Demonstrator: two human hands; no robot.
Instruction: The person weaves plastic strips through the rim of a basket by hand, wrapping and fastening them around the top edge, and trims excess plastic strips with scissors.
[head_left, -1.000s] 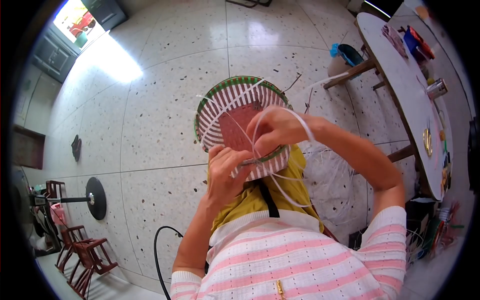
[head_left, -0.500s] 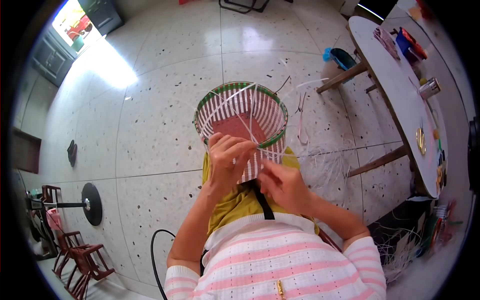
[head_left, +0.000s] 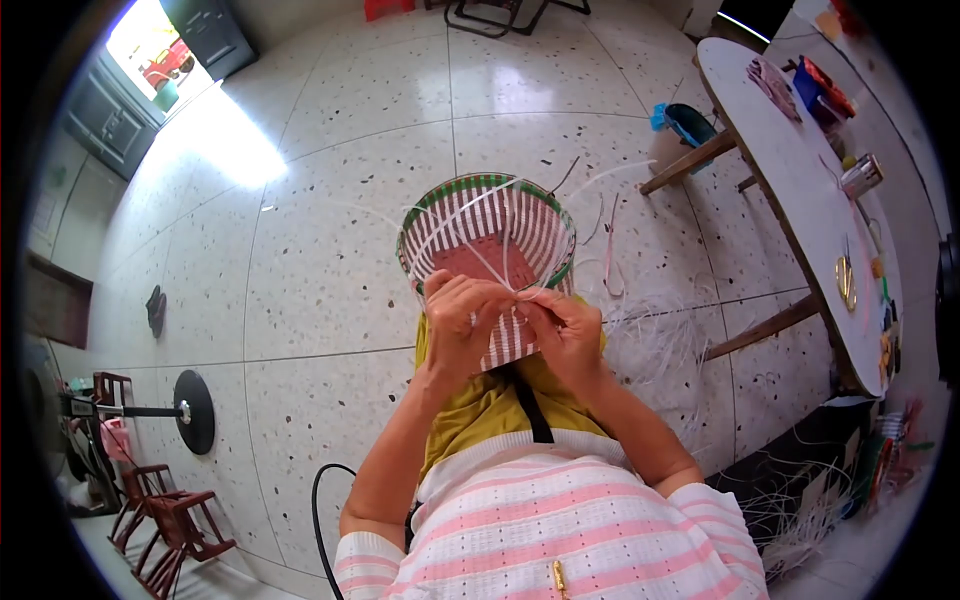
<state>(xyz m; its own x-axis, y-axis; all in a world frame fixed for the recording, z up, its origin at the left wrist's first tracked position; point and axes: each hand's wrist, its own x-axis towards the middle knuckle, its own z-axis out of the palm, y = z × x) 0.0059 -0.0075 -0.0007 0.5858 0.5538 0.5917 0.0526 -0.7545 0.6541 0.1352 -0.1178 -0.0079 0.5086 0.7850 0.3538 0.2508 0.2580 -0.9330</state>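
A woven basket with red and white stripes and a green rim sits tilted at my lap, its open top facing away from me. Several white plastic strips cross its mouth and run to the near rim. My left hand is closed at the near rim, fingers pinched on the strips. Close beside it, my right hand also pinches a white strip, thumb and forefinger together. The fingertips of both hands almost meet, and they hide the exact spot where the strips meet the rim.
On the right stands a long white table holding scissors and a can. Loose strip scraps litter the floor beside me. A dark bin is near the table leg. Small wooden chairs stand at lower left.
My right hand has moved up and left to the rim, closing on a strip next to my left hand. The view has shifted slightly; my left hand stays at the rim.
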